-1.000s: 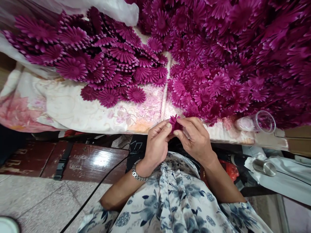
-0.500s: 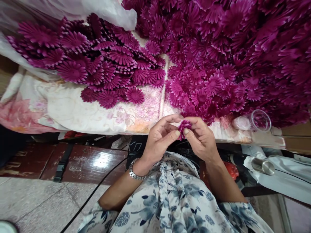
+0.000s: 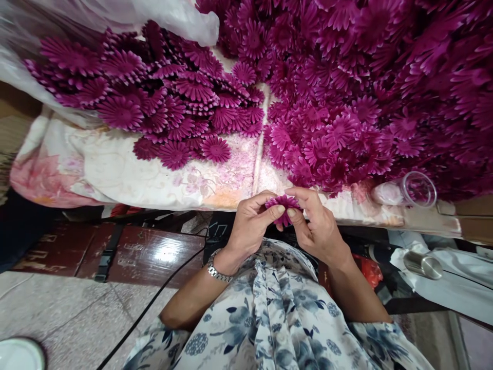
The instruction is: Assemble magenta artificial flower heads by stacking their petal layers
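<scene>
A magenta artificial flower (image 3: 284, 205) with many narrow petals is held between my two hands, just off the table's front edge. My left hand (image 3: 252, 221) pinches its left side, thumb on top and fingers underneath. On the other side, my right hand (image 3: 318, 226) has its thumb pressed on the petals, with the index finger raised behind them. The flower's underside is hidden. Beyond my hands lie a stacked heap of flat petal discs (image 3: 173, 103) on the left and a large loose pile of similar magenta flowers (image 3: 339, 113) on the right.
A floral cloth (image 3: 154, 180) covers the table. A clear plastic cup (image 3: 418, 190) lies on its side near the right front edge. Plastic sheeting (image 3: 185, 20) hangs over the left heap. A metal cup-like cylinder (image 3: 423, 264) rests on white fabric at right.
The flower, bunched up between my fingertips before, now lies spread out with its petals open. My right index finger has lifted off it. The view has shifted slightly.
</scene>
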Available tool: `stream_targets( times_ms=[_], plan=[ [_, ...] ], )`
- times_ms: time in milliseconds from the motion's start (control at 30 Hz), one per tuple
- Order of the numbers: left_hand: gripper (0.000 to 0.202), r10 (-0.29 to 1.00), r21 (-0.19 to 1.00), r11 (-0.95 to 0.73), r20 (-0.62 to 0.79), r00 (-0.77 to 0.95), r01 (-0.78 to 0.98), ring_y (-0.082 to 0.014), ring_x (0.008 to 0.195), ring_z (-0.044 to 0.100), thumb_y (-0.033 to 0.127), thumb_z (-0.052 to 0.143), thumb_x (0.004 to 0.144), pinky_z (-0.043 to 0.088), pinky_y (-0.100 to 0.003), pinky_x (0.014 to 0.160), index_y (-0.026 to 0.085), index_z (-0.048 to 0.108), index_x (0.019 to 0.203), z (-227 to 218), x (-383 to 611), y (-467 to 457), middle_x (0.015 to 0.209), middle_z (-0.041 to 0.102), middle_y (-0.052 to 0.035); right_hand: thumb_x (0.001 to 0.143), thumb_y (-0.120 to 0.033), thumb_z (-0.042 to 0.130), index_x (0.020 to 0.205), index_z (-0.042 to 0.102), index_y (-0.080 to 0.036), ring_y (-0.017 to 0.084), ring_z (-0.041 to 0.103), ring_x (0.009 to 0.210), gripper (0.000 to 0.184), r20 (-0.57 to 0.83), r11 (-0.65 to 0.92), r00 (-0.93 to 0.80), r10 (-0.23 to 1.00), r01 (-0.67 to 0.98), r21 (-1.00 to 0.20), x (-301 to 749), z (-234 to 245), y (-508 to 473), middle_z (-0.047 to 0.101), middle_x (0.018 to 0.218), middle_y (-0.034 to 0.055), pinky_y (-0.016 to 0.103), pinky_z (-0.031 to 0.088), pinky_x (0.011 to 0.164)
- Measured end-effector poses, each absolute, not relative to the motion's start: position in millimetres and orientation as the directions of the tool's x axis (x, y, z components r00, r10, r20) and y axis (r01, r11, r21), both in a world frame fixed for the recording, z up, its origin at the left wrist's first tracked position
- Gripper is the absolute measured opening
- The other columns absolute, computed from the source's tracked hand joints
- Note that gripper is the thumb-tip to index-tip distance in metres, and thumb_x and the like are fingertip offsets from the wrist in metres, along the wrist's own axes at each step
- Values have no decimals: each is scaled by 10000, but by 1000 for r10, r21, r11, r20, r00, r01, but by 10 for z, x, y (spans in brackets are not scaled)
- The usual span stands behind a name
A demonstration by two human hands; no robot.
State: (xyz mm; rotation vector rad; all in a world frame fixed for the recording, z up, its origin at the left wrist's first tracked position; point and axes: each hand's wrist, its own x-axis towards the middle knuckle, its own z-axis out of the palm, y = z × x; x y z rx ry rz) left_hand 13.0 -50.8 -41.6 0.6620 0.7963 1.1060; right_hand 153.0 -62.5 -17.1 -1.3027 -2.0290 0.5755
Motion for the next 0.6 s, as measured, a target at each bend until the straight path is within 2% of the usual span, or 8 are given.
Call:
stream_targets(
  times_ms=[100,233,333,433,600],
  plan=[
    [145,963,821,268,-234,131,-504,-92,496,496,269,747,683,415,-202,406,153,661,676,-402,144,-523,616,564,11,923,-255,431,1168,428,-200,143,631,778,251,309,434,-304,901,642,-633,1533,-177,-617,642,928,62,259,514,681],
    [240,951,824,297,-298,77,-482,-52,435,403,335,756,676,319,-160,382,154,603,641,-405,157,-546,521,499,42,904,-308,482,1167,453,-204,128,602,697,285,329,406,-245,912,649,-644,1542,-188,-610,625,829,26,249,508,657],
    [289,946,833,311,-317,65,-457,-52,472,412,385,754,674,356,-165,444,151,588,647,-429,169,-557,542,495,44,887,-352,510,1183,463,-208,123,582,671,333,311,382,-225,923,629,-677,1553,-195,-620,622,838,23,255,509,648],
    [334,955,861,285,-295,44,-421,-60,494,422,417,742,683,384,-180,486,150,560,604,-451,183,-561,542,484,45,860,-393,550,1183,473,-213,123,575,683,378,279,351,-212,936,590,-727,1550,-203,-636,621,858,21,261,513,660],
    [416,978,912,203,-210,19,-356,-51,399,360,452,703,721,308,-187,397,155,525,490,-464,200,-548,431,436,47,818,-372,621,1113,521,-219,113,580,719,347,240,259,-105,965,516,-817,1516,-216,-647,621,921,20,256,514,685]
  ],
)
